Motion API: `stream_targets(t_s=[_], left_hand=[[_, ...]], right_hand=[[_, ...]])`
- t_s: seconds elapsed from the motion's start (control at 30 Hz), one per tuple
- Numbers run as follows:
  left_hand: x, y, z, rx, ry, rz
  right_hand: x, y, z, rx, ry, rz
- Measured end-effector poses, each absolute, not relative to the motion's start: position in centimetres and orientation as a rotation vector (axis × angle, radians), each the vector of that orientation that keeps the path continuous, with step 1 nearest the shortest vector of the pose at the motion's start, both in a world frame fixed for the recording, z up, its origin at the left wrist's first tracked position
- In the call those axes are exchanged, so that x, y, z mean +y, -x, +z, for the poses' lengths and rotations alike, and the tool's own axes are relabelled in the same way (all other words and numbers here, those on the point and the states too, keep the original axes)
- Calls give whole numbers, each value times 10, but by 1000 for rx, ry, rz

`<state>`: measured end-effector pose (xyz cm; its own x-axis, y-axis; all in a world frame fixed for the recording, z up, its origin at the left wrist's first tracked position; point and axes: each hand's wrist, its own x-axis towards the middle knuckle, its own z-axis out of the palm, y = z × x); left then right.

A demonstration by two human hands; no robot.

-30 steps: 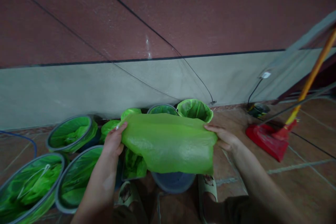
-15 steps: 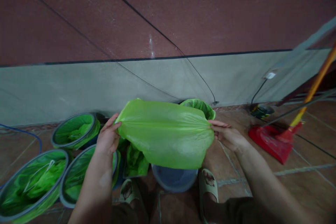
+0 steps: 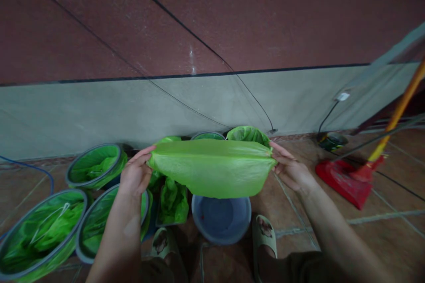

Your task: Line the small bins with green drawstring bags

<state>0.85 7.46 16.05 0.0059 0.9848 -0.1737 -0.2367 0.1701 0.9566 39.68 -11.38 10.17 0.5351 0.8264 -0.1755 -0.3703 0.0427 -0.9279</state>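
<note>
A light green plastic bag (image 3: 212,170) is stretched sideways between my two hands, above a grey-blue bin (image 3: 222,221) on the floor. My left hand (image 3: 137,170) pinches the bag's left end. At its right end, the fingers of my right hand (image 3: 289,166) are closed on the gathered plastic. The bag hides the far side of the bin, whose inside shows bare plastic. Just left of the bin stands a small rectangular bin with a green liner (image 3: 173,201).
Several round bins with green liners, such as a lined bin (image 3: 31,236), stand at left. Behind the bag, another lined bin (image 3: 249,134) is near the wall (image 3: 99,110). A red dustpan (image 3: 345,181) and a yellow-orange pole (image 3: 395,110) are at right. My sandals (image 3: 265,234) flank the bin.
The bag's upper and lower edges have drawn closer together in view, uncovering more of the bin below and a bin rim behind. Both hands keep their hold and have shifted slightly.
</note>
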Motion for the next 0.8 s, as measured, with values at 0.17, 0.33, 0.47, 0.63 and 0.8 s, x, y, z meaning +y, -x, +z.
stream_targets(t_s=[0.17,0.33,0.47,0.63,0.8], left_hand=[[79,3,155,1063,-1208,1059],[88,9,141,1326,-1843,839],[93,6,131,1619,-2185,625],[98,14,123,1889,-2186,628],[95,18,134,1490,-1868,1067]], right_hand=[[-122,-395,116,-734,1268,1004],[-119,-388,94,-1238,1700,941],[-113,-377,76,-1565,2118,711],[-107,-376,75,-1434,1951,679],[-100,-383,83,-1026,1517,626]])
